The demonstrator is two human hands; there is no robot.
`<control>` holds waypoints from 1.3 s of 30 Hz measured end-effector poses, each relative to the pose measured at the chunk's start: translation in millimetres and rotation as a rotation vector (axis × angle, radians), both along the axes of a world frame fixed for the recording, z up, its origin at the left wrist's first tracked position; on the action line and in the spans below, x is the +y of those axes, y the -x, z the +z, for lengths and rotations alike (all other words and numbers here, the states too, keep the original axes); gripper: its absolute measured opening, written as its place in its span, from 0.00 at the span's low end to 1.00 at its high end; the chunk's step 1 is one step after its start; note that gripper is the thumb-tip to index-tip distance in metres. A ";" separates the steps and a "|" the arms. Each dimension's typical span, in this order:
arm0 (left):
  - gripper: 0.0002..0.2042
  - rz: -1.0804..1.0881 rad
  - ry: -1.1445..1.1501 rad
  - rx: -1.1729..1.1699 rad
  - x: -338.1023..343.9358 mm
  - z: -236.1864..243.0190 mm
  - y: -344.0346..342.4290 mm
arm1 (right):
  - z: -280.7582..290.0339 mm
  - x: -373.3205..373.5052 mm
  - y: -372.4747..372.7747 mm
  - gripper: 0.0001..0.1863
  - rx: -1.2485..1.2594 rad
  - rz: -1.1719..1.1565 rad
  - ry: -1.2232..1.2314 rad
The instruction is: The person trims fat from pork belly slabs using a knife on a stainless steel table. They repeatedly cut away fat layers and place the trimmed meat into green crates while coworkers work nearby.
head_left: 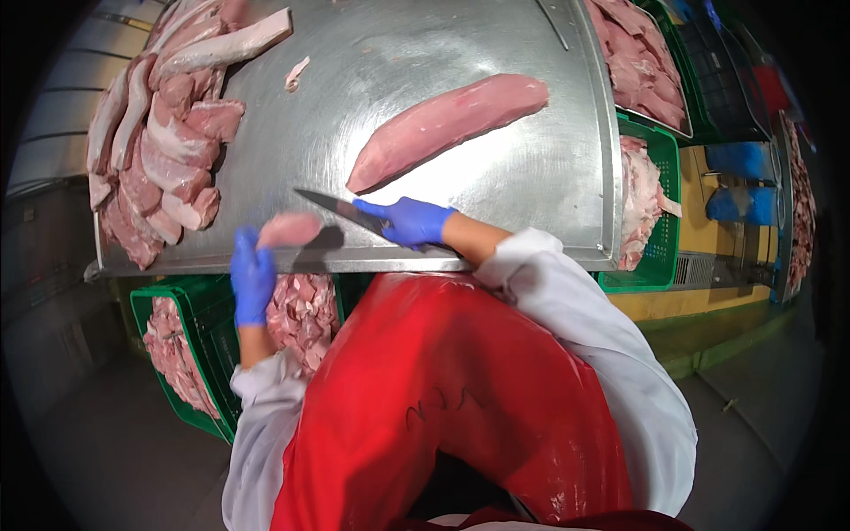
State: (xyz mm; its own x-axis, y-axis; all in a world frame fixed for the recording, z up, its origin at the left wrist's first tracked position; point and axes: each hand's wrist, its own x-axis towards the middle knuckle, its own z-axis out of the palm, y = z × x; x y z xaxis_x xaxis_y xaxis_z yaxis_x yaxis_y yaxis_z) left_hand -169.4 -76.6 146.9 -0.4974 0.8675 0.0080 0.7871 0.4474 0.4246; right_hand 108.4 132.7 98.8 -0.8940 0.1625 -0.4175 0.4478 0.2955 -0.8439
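One rounded, pale-pink meat piece, near left: your left fingers pinch it, your right fingers wrap a knife.

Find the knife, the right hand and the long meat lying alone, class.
Knife [336, 205], head view: middle of blade.
Right hand [414, 222], head view: gloved back.
Long meat [450, 124], head view: middle of top.

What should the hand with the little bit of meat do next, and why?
Maybe lower the small meat piece into a green crate: the left hand seems to hold it by the table's edge, and that crate, already holding meat, stands just below.
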 end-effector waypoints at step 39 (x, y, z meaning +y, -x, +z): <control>0.31 -0.219 -0.099 -1.824 396.3 11.0 -235.7 | -0.6 -77.1 -322.5 0.44 -0.068 -1.253 -0.144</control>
State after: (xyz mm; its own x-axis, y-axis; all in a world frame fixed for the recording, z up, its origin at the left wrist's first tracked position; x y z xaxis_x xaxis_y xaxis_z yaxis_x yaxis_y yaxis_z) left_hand 66.3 319.6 157.8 0.1635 0.9403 -0.2985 -0.5941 0.3354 0.7312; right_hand 431.0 55.5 98.1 -0.0714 0.9282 -0.3651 0.5278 -0.2754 -0.8035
